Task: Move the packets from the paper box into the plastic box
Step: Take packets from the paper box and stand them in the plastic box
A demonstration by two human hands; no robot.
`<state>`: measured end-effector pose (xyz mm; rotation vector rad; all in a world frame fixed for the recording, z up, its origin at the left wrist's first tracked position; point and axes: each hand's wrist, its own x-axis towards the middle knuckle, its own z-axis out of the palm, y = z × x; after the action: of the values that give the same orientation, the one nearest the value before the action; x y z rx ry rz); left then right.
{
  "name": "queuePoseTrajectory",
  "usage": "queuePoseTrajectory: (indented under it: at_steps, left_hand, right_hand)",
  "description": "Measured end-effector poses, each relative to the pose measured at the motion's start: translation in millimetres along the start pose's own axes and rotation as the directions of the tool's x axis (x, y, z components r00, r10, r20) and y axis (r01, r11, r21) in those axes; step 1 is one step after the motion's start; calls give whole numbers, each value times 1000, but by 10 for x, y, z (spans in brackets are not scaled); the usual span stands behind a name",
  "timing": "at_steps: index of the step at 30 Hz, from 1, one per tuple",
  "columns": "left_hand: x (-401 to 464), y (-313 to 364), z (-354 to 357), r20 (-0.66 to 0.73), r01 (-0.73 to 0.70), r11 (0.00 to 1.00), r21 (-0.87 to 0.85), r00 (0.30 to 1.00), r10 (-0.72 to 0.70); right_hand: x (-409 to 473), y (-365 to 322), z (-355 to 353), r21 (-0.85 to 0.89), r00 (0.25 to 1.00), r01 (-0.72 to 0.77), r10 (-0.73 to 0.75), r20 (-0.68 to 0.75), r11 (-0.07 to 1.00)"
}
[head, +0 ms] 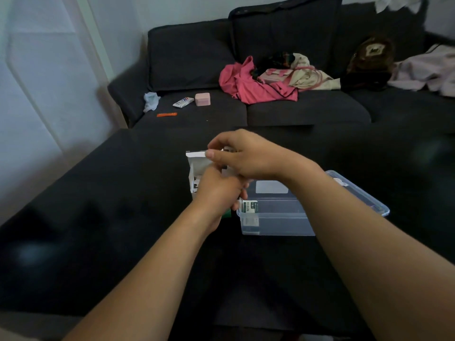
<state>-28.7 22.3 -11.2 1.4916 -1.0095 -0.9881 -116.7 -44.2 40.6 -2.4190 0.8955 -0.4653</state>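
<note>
A small white paper box stands open on the dark surface, with packets showing inside it. My right hand pinches the box's upright top flap. My left hand is closed around the box's near side; whether it also grips a packet is hidden. Right of it sits a clear plastic box, open, with a white-and-green packet lying in its left end. The clear lid lies behind and to the right of the plastic box.
A dark sofa runs along the back. On it lie pink clothing, a small pink case, a tube, an orange stick, a crumpled bag and a brown plush item.
</note>
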Motion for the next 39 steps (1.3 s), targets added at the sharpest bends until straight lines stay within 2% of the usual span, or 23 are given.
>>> queuePoseTrajectory:
  at_steps: [4,9,12,14,16,18,20,28,35,39]
  left_hand:
    - [1,-3,40,-101,-68,993,98,992,78]
    - [7,-37,119,-69,-92,982,166,992,105]
    - [72,-61,109,-90,-80,996,32,992,83]
    - [94,-54,90,-93,-70,993,-97,994,61]
    - [109,-60,69,-98,-74,990,-120,993,62]
    - [102,-69,71,-101,-102,992,-75,990,94]
    - [98,-86,77,-88,-113,993,-11,990,112]
    - [91,-131,71,-65,-163,963,214,981,181]
    - [50,-78,-13,29,-135,961,243,991,132]
    - [-12,-45,-146,70,-205,825,526,978,198]
  right_hand:
    - [21,-22,46,-93,988,-41,26,-155,995]
    - [-8,-19,108,-67,989,-66,57,-136,996]
    - [-28,60,-14,150,985,-91,111,-134,985]
    - [-78,156,-137,336,973,-134,188,-134,932]
    - [-143,271,-213,448,970,-199,240,-35,872]
    - [-197,373,-193,539,968,-251,218,125,804]
    - [-219,426,-144,592,958,-283,193,213,755]
    - [-219,402,-48,531,957,-287,223,183,797]
    - [-194,461,-20,631,944,-327,276,180,703]
    - [-259,704,-221,586,865,-488,451,222,647]
